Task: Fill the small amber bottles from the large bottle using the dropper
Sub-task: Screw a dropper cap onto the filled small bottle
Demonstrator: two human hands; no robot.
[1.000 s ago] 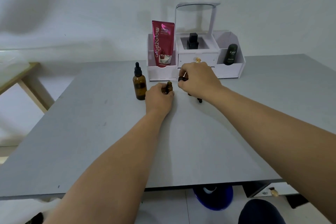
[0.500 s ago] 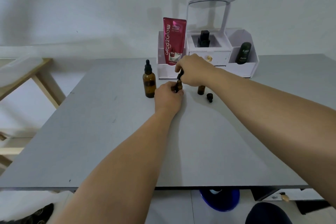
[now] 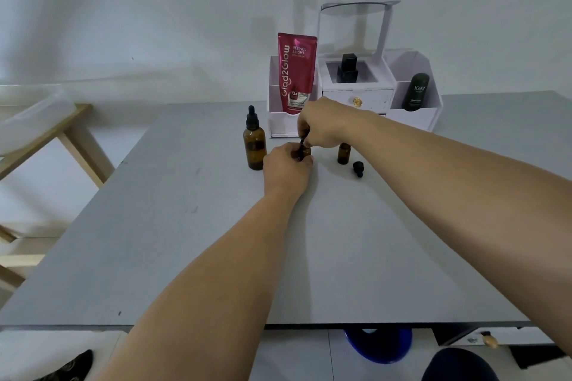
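The large amber bottle (image 3: 254, 148) with its black dropper cap stands upright on the grey table (image 3: 340, 241), left of my hands. My left hand (image 3: 286, 168) grips a small amber bottle (image 3: 306, 152), mostly hidden by my fingers. Just above it, my right hand (image 3: 322, 125) pinches a black dropper (image 3: 304, 137) whose tip points down at that bottle's mouth. A second small amber bottle (image 3: 344, 153) stands uncapped to the right. Its black dropper cap (image 3: 358, 168) lies on the table beside it.
A white cosmetics organiser (image 3: 414, 119) with a mirror stands at the back of the table. It holds a red Glad2Glow tube (image 3: 295, 71), a black square bottle (image 3: 347, 69) and a dark Kahf bottle (image 3: 415, 92). A wooden table (image 3: 62, 130) stands at the left.
My right hand lifted off the second small bottle and its cap and moved left, bringing the dropper over the bottle in my left hand. The camera view shifted left and up.
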